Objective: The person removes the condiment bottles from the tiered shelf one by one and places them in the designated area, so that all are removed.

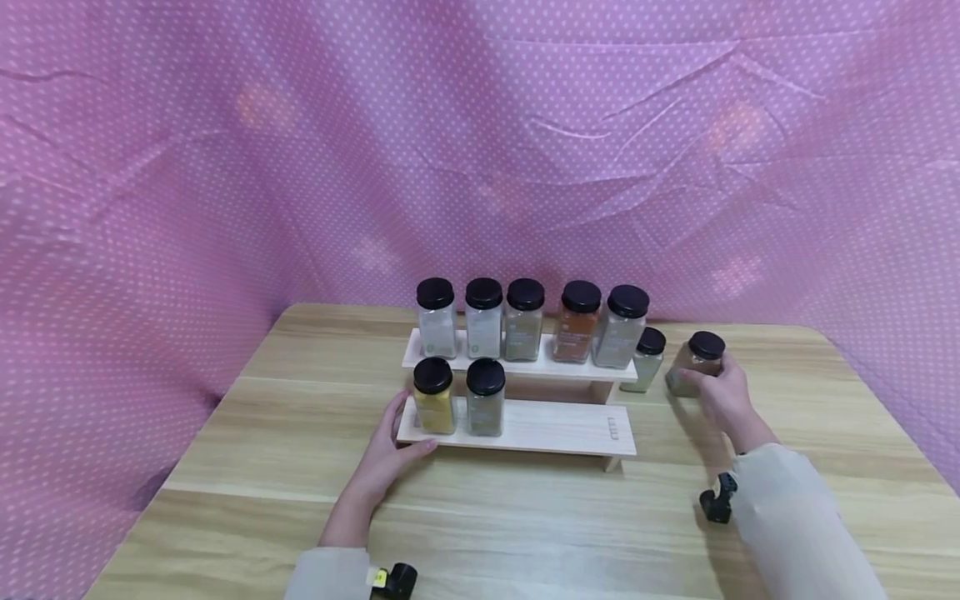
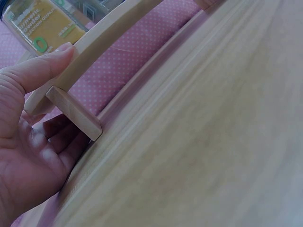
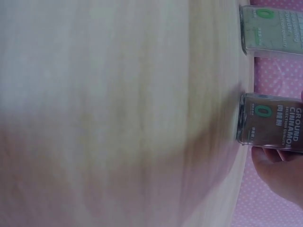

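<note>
My right hand (image 1: 729,398) holds a spice jar of ground cinnamon (image 3: 270,124), black-lidded and filled with brown powder, on the table right of the rack. Its label shows in the right wrist view. My left hand (image 1: 384,457) grips the left end of a pale two-tier wooden spice rack (image 1: 558,427), thumb on the lower shelf's front edge and the other fingers partly hidden behind. On that shelf stand a yellow turmeric jar (image 2: 47,26) and a jar of greyish-green spice (image 1: 485,410). Between rack and cinnamon stands a pale green powder jar (image 3: 274,30).
Several black-lidded jars line the upper shelf, among them a reddish-brown one (image 1: 576,333) and a white one (image 1: 437,332). The rack stands on a wooden table (image 1: 517,525). Pink dotted cloth (image 1: 480,167) hangs behind the table and at its sides.
</note>
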A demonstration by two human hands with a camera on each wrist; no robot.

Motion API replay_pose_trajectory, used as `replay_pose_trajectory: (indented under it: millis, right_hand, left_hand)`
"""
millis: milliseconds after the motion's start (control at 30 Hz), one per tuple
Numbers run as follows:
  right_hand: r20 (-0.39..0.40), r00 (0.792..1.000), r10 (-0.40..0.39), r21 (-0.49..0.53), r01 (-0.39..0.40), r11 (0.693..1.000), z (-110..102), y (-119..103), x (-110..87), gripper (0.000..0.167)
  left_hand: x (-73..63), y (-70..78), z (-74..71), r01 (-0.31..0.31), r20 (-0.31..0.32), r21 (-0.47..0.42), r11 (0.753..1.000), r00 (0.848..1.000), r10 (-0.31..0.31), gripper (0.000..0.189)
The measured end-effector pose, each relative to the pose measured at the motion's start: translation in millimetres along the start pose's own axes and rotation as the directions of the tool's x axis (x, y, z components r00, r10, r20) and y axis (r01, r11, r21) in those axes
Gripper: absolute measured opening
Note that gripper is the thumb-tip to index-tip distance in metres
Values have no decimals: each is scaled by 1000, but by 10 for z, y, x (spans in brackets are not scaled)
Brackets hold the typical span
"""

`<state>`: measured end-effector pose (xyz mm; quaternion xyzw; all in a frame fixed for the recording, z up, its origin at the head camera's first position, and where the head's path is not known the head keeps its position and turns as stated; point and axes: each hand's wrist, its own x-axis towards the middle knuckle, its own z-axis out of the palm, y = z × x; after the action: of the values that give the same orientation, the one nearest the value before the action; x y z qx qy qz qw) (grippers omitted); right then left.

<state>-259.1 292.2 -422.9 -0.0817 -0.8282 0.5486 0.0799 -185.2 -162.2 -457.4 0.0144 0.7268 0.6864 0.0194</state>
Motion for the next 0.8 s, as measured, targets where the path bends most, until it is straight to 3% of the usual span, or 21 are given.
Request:
replay_pose_trajectory:
  millis: [333, 633, 800]
  right_hand:
    - [-17, 1000, -2, 38, 2, 999, -20, 16, 27, 62]
    - [38, 999, 28, 47, -30, 998, -96, 197, 128, 84]
    - [43, 999, 23, 65, -26, 998, -143, 358, 183, 88]
  left_hand:
    - [5, 15, 11, -6, 4, 15, 1000, 1000, 5, 92]
    - [-1, 7, 0, 3, 4, 5, 1000, 1000, -3, 91]
    - [-5, -9, -8, -9, 8, -1, 1000, 1000, 9, 90]
